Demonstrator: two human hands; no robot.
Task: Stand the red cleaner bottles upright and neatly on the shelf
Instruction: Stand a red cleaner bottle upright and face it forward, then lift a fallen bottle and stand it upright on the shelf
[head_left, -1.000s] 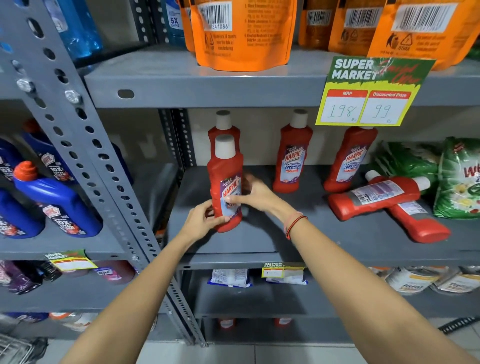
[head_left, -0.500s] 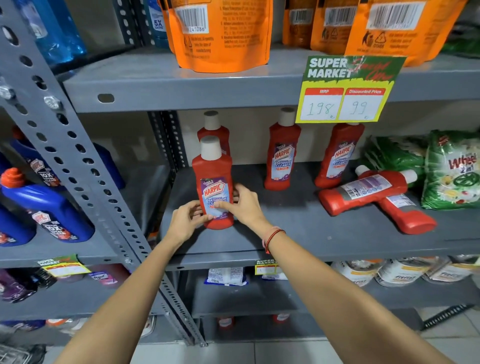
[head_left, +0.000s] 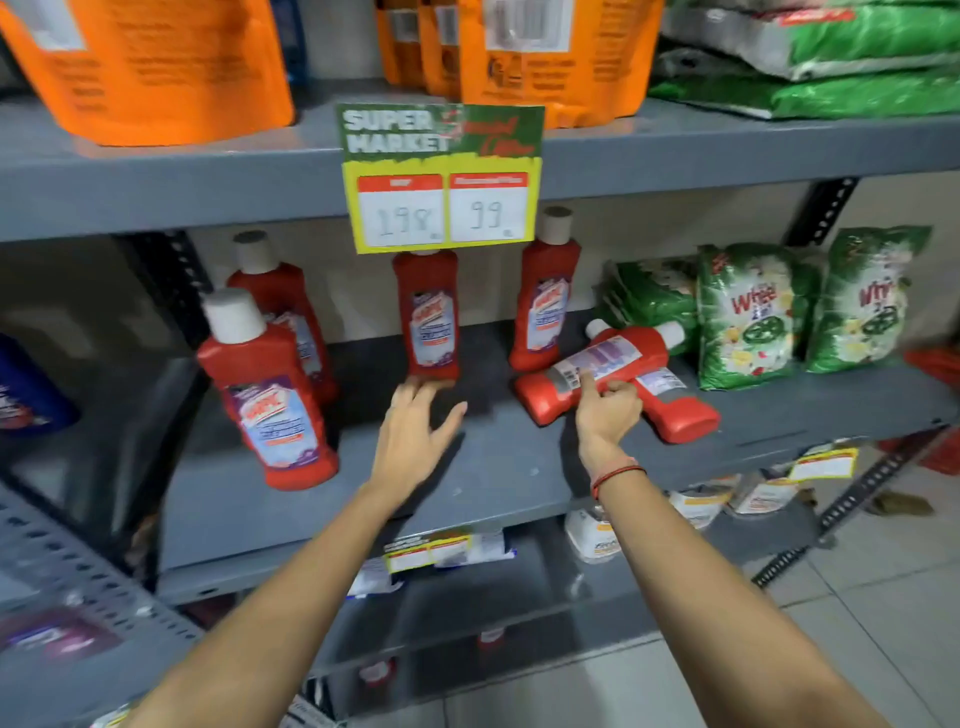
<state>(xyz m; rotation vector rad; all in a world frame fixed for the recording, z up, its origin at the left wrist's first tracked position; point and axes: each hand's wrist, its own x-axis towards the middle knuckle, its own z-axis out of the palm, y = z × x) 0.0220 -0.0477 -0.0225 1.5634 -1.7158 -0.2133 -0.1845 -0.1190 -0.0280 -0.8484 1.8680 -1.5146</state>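
Several red cleaner bottles with white caps stand upright on the grey shelf (head_left: 493, 467): one at the front left (head_left: 270, 395), one behind it (head_left: 283, 296), one in the middle (head_left: 427, 317), and one further right (head_left: 545, 301). Two more lie on their sides, crossed: the upper one (head_left: 597, 371) and the lower one (head_left: 675, 405) under it. My right hand (head_left: 605, 410) touches the upper lying bottle, index finger on its label, other fingers curled. My left hand (head_left: 415, 431) hovers open over the shelf, fingertips near the middle bottle's base.
Green detergent bags (head_left: 748, 317) stand to the right of the lying bottles. A price sign (head_left: 441, 176) hangs from the shelf above, which carries orange pouches (head_left: 156, 67). A perforated upright (head_left: 171, 291) borders the left. Blue bottles (head_left: 26, 389) sit in the neighbouring bay.
Both hands let go of the front left bottle, which now stands alone. My right hand moved right to the lying bottles; my left hand moved to mid-shelf. The view shifted right.
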